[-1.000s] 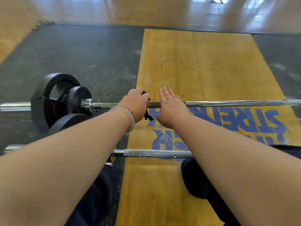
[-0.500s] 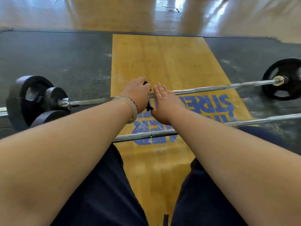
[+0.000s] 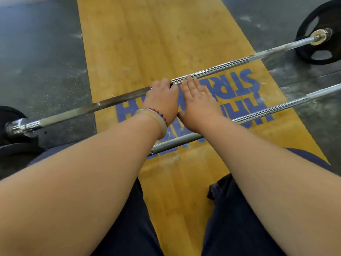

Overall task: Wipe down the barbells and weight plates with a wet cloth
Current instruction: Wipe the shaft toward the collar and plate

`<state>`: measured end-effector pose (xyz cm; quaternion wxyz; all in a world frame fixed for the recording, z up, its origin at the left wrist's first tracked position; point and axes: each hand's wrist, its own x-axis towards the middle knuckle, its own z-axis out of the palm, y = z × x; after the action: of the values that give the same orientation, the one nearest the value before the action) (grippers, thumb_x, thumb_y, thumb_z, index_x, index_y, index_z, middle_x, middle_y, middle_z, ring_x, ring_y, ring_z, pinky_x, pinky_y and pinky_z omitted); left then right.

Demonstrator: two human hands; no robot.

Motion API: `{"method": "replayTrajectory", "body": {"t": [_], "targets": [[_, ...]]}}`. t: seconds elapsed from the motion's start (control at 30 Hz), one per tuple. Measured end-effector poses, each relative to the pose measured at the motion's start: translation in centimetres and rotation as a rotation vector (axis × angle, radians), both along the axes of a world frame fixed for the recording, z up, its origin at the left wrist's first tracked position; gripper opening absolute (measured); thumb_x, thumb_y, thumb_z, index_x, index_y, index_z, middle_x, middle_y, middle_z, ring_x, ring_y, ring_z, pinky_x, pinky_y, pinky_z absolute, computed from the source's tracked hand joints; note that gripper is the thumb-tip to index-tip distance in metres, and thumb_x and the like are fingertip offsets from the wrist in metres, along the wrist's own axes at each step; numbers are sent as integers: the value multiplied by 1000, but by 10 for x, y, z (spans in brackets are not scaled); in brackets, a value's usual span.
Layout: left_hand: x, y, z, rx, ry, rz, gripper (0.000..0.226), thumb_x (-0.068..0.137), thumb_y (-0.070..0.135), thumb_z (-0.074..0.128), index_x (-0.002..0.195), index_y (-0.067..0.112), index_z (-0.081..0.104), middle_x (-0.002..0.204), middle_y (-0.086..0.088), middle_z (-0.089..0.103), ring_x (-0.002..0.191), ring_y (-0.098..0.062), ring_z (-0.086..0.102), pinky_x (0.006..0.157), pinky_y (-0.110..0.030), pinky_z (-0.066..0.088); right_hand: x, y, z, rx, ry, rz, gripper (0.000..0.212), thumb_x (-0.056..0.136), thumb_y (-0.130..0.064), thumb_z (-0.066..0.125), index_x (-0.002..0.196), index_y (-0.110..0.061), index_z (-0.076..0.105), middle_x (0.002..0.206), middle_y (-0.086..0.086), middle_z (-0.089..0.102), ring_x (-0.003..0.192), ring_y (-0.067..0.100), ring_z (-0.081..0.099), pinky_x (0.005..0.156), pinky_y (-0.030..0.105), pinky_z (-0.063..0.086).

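Note:
A long steel barbell [image 3: 223, 65] lies across the yellow wooden platform, with a black weight plate [image 3: 306, 52] on its right end and black plates [image 3: 9, 115] at its left end, mostly cut off. My left hand [image 3: 162, 100] grips the bar's middle with a dark cloth [image 3: 171, 85] under the fingers; only a sliver of cloth shows. My right hand [image 3: 197, 104] rests flat beside it, its straight fingertips touching the bar. A second barbell [image 3: 276, 106] lies nearer me, partly hidden by my wrists.
The yellow platform [image 3: 147, 43] with blue lettering sits between dark rubber floor mats [image 3: 40, 52] dusted with chalk. My legs in dark trousers [image 3: 129, 228] fill the lower view.
Both hands have slid right along the far bar toward its middle. The view has swung right and down, so the right plate looms larger and the left plates drop to the edge.

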<state>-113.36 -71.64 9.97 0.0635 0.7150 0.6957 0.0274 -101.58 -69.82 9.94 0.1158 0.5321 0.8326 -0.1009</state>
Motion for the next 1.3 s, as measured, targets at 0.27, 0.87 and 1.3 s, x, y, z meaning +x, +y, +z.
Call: {"method": "replayTrajectory", "body": {"t": [0.27, 0.87, 1.3], "targets": [[23, 52, -36, 264, -96, -59, 31, 59, -1, 72, 88, 3, 64, 94, -17, 60, 81, -35, 59, 55, -34, 45, 14, 58, -19, -19, -46, -110, 83, 98, -28, 41, 146, -9, -23, 156, 7, -26, 145, 23, -17, 117, 38, -3], [46, 28, 143, 16, -40, -262, 43, 63, 5, 63, 106, 3, 64, 103, -15, 61, 90, -34, 58, 61, -37, 53, 48, 11, 156, -40, 82, -236, 70, 103, -35, 26, 145, -11, -25, 156, 3, -25, 144, 18, -19, 115, 36, -12], [122, 58, 350, 13, 61, -434, 65, 53, 3, 79, 114, -2, 61, 112, -19, 59, 95, -38, 59, 65, -42, 56, 150, 19, 347, 4, 65, -330, 71, 100, -51, 18, 148, -13, -19, 156, 3, -25, 144, 17, -19, 115, 35, -11]]}}
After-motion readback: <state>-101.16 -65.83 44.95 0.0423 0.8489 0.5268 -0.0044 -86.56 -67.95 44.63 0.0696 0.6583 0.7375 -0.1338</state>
